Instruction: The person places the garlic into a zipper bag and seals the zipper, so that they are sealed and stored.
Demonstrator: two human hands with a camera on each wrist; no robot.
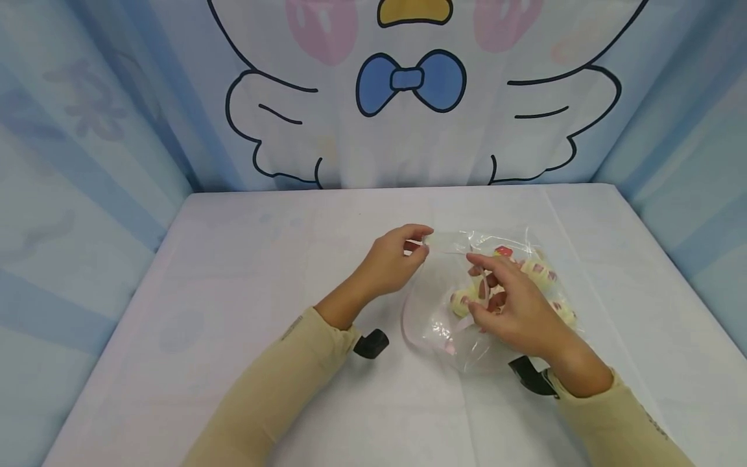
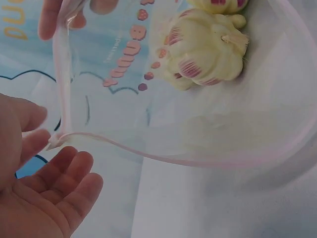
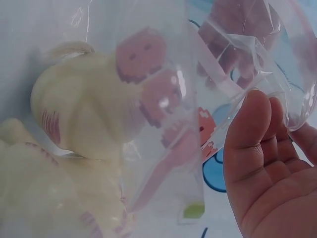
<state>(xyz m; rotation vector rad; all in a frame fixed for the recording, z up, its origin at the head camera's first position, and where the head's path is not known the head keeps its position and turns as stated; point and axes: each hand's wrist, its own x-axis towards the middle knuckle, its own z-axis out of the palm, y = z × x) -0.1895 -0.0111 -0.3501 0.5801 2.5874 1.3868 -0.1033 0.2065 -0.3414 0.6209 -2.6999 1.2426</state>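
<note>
Cartoon-print curtain [image 1: 408,146] behind, white tabletop [image 1: 262,259] below. Clear bag [image 1: 434,275] with a pink-edged mouth sits right of centre on the tabletop, garlic bulbs [image 2: 210,49] inside, pale yellow with purple streaks. Left hand [image 1: 393,259]: grip pinches the mouth's far-left corner. Right hand [image 1: 519,308]: grip pinches the raised rim further right, fingers curled. Mouth gapes between the hands. Black device [image 1: 371,344] at the left cuff.
</note>
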